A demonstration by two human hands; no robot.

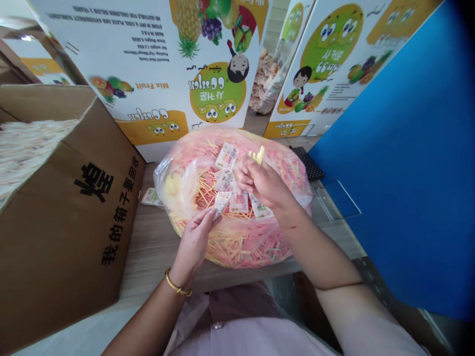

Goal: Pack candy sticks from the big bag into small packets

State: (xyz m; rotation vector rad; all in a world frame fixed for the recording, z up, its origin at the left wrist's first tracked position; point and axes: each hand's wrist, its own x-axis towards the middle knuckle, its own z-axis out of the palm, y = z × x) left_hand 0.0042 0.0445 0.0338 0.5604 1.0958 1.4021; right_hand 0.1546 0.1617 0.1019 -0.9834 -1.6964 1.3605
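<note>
At a wooden table (156, 247), your left hand (195, 242), fingers partly curled, touches a white sachet (222, 200) on a plastic bag (237, 247) of pink and yellow sticks; whether it grips, you cannot tell. Your right hand (263, 180) pinches yellow sticks (260, 155) above the bag. Left of the bag stands a cardboard box (63, 207); behind it, printed cartons (208, 74); right, a blue panel (401, 148).

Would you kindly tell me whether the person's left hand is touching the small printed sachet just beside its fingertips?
Touching. The head view shows the fingertips of the left hand pressed against the lower edge of the printed sachet, with no gap between them.
</note>
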